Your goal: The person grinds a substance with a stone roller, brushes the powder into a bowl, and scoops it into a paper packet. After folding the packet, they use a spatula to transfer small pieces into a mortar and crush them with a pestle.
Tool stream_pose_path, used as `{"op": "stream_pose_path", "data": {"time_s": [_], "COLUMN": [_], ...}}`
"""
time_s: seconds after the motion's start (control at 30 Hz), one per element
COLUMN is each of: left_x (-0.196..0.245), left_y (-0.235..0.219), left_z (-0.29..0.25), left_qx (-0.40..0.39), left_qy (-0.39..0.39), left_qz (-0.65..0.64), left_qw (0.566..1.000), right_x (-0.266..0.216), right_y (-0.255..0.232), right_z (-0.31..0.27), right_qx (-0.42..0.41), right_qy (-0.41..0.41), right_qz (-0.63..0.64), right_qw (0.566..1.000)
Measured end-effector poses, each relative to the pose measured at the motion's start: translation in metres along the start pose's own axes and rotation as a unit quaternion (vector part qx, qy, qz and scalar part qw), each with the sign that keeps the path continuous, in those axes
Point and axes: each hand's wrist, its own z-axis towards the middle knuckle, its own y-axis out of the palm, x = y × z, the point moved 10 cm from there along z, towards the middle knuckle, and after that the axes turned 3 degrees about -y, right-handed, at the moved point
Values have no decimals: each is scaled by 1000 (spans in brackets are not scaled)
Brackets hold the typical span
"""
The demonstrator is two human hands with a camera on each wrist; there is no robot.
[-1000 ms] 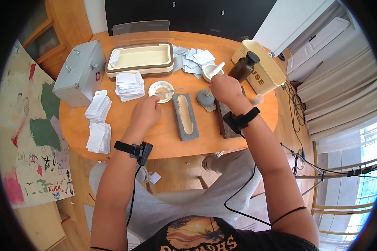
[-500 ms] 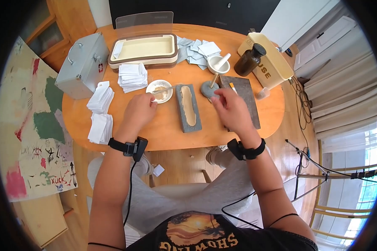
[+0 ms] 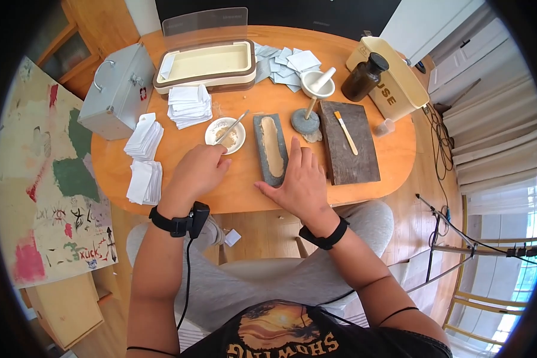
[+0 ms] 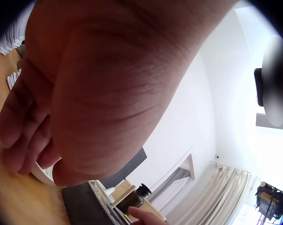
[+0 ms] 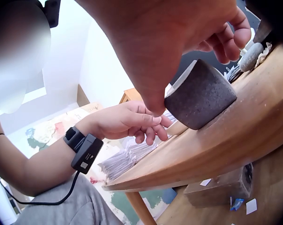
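you're spreading your right hand [image 3: 304, 186], fingers apart, by the grey block [image 3: 261, 146] | it's lying on the bench [image 3: 238, 192], showing a long, ragged-edged tan hollow [image 3: 272, 144] | your left hand [image 3: 197, 172] is curving loosely near the white dish [image 3: 212, 130]

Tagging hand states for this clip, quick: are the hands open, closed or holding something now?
Left hand: open, loosely curled, empty, beside the white bowl.
Right hand: open, spread at the near end of the hollowed grey block.
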Motion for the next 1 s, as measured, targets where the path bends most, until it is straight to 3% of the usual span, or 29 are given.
{"op": "stream_pose_path", "data": {"time_s": [0.07, 0.13, 0.4, 0.57, 0.77, 1.0], "left_x": [0, 6, 20, 26, 43, 44], "left_y": [1, -7, -17, -6, 25, 93], "left_z": [-3, -8, -17, -21, -29, -29], "left_qx": [-6, 46, 55, 57, 26, -64], "left_qy": [-7, 12, 17, 35, 41, 10], "left_qz": [11, 45, 31, -1, -115, -333], "left_qw": [1000, 998, 998, 998, 992, 941], "right_x": [-2, 0, 25, 26, 44, 49], "right_y": [0, 0, -4, 4, 1, 3], "right_z": [-1, -2, -4, -5, -8, -16], "right_qx": [9, 13, 15, 15, 93, 131], "right_qy": [-4, -2, 19, 23, 17, -4], "right_qz": [-6, -8, -13, 84, 183, 209], "right_qw": [1000, 1000, 1000, 996, 979, 969]}}
